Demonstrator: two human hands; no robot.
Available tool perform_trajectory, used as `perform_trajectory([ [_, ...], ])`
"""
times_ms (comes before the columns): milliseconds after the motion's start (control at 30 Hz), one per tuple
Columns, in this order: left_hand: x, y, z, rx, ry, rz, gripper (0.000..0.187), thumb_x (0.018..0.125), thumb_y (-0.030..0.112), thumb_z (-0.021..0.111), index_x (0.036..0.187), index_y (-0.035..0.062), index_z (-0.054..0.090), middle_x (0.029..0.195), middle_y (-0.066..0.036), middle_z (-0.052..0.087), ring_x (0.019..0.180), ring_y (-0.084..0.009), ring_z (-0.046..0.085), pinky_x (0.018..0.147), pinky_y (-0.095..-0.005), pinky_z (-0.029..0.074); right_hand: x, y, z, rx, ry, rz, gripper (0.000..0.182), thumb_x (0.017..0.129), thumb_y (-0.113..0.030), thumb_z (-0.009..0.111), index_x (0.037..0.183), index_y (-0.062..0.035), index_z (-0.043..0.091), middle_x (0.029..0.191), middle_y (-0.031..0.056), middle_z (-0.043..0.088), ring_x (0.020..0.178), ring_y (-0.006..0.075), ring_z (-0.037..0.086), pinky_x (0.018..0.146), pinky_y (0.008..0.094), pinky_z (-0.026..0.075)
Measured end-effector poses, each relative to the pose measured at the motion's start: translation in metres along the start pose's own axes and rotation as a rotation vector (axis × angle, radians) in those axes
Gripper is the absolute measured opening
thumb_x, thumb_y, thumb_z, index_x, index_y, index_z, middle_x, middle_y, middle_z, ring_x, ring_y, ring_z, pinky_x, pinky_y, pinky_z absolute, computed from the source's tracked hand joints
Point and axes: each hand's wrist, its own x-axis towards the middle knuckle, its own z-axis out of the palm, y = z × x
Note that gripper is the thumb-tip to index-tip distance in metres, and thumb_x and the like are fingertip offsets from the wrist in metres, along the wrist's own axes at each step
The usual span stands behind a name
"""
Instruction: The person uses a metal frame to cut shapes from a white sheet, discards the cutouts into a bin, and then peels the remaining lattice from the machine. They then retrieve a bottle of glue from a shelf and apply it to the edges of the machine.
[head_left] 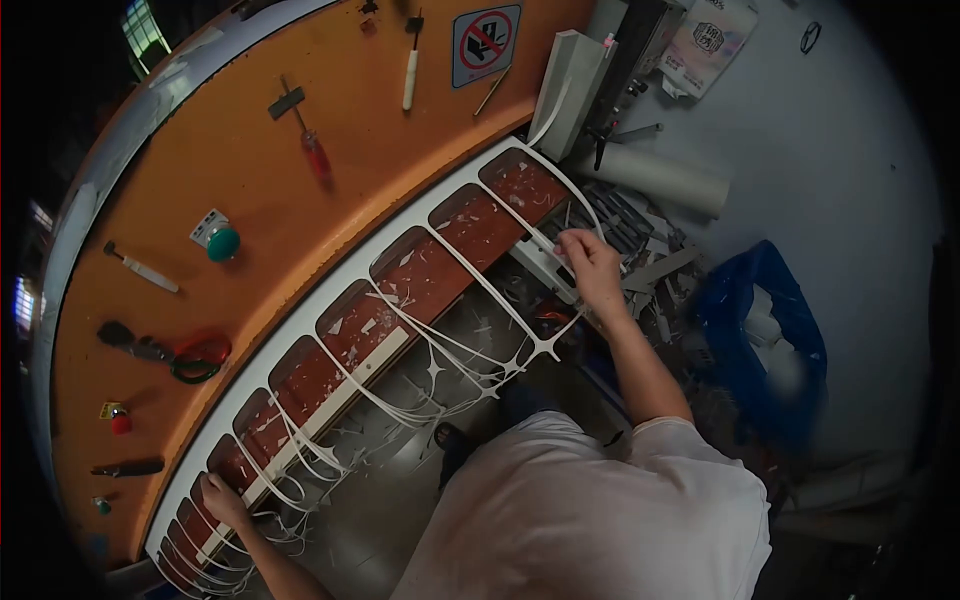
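Note:
A long white curved frame (352,270) with a row of rounded openings lies along the edge of an orange machine. Thin white plastic strips (480,279) run from it toward my body, several ending in star-shaped pieces (545,347). My right hand (592,270) is closed, thumb and fingers pinched at a white strip near the frame's far end. At the near end, my left hand (224,500) has its fingers curled at the frame's inner edge. What lies between those fingers is hidden.
The orange panel (245,180) holds a red-handled tool (315,155), scissors (200,358) and a green button (222,243). White scraps litter the reddish-brown surface (425,275). Grey offcuts (650,250) pile beside a white roll (660,180). A blue bag (715,300) stands at right.

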Motion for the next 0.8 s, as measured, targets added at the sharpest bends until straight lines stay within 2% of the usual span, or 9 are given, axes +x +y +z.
perform_trajectory([
  [33,0.003,-0.005,0.001,0.007,-0.038,-0.036,0.035,0.103,0.028,0.047,0.093,-0.0022,0.062,0.074,-0.023,0.06,0.061,-0.0374,0.056,0.059,-0.0481,0.043,0.018,0.001,-0.011,0.023,0.069,0.03,0.024,0.098,-0.021,0.062,0.106,-0.0005,0.071,0.084,0.005,0.073,0.072,0.0087,0.062,0.066,0.0256,0.048],
  [133,-0.003,0.005,0.0,-0.036,0.137,0.075,0.035,0.103,0.028,0.048,0.1,-0.0033,0.064,0.076,-0.023,0.062,0.063,-0.0372,0.057,0.061,-0.0475,0.044,0.113,0.052,-0.052,0.069,0.208,-0.057,0.027,0.099,-0.024,0.059,0.105,-0.0013,0.072,0.085,0.0047,0.073,0.07,0.008,0.061,0.064,0.0261,0.048],
  [167,-0.007,0.037,-0.017,-0.031,0.059,-0.011,0.035,0.103,0.028,0.048,0.102,-0.0036,0.065,0.078,-0.023,0.063,0.064,-0.0372,0.058,0.061,-0.0473,0.045,0.153,0.069,-0.066,0.12,0.228,-0.059,0.028,0.099,-0.025,0.059,0.105,-0.0017,0.072,0.084,0.0046,0.073,0.071,0.0079,0.061,0.064,0.0263,0.049],
  [233,-0.006,0.047,-0.024,-0.014,0.015,-0.053,0.036,0.104,0.028,0.048,0.105,-0.0036,0.065,0.08,-0.023,0.064,0.065,-0.0354,0.058,0.062,-0.0464,0.045,0.219,0.073,-0.084,-0.021,0.354,0.025,0.029,0.1,-0.027,0.057,0.106,-0.0032,0.071,0.091,0.0051,0.074,0.077,0.01,0.063,0.068,0.0261,0.051],
  [300,-0.004,0.045,-0.026,0.009,-0.021,-0.075,0.037,0.105,0.029,0.048,0.108,-0.0034,0.065,0.081,-0.022,0.064,0.066,-0.0335,0.057,0.063,-0.0454,0.045,0.303,0.135,-0.116,-0.381,0.395,0.025,0.031,0.098,-0.03,0.055,0.108,-0.0053,0.072,0.096,0.0079,0.076,0.087,0.0178,0.069,0.076,0.033,0.054],
  [400,0.0,0.021,-0.02,0.047,-0.046,-0.083,0.038,0.105,0.03,0.047,0.109,-0.003,0.064,0.081,-0.021,0.063,0.065,-0.0311,0.055,0.064,-0.0441,0.045,0.345,0.167,-0.135,-0.722,0.356,-0.022,0.035,0.097,-0.033,0.053,0.112,-0.0081,0.073,0.101,0.0109,0.076,0.096,0.0289,0.07,0.085,0.0404,0.053],
  [500,0.005,0.01,-0.005,0.069,-0.035,-0.076,0.036,0.104,0.03,0.048,0.106,-0.0031,0.063,0.08,-0.02,0.062,0.065,-0.0304,0.054,0.064,-0.0434,0.045,0.363,0.189,-0.134,-0.81,0.318,-0.081,0.034,0.094,-0.035,0.055,0.109,-0.0132,0.076,0.102,0.0181,0.073,0.1,0.0394,0.068,0.091,0.0476,0.051],
  [667,0.012,-0.005,0.007,0.077,-0.01,-0.056,0.035,0.103,0.029,0.048,0.101,-0.0033,0.061,0.079,-0.02,0.06,0.065,-0.0292,0.053,0.064,-0.0423,0.044,0.393,0.209,-0.155,-0.823,0.355,-0.09,0.038,0.095,-0.036,0.054,0.118,-0.0103,0.071,0.11,0.0204,0.071,0.107,0.0404,0.066,0.094,0.0477,0.05],
  [800,0.018,-0.022,0.013,0.068,0.003,-0.018,0.034,0.103,0.028,0.048,0.097,-0.0034,0.06,0.077,-0.02,0.058,0.064,-0.0282,0.051,0.064,-0.0415,0.043,0.425,0.199,-0.172,-0.773,0.456,-0.227,0.045,0.097,-0.037,0.053,0.127,-0.0058,0.064,0.117,0.0215,0.069,0.111,0.0423,0.063,0.096,0.0484,0.048],
])
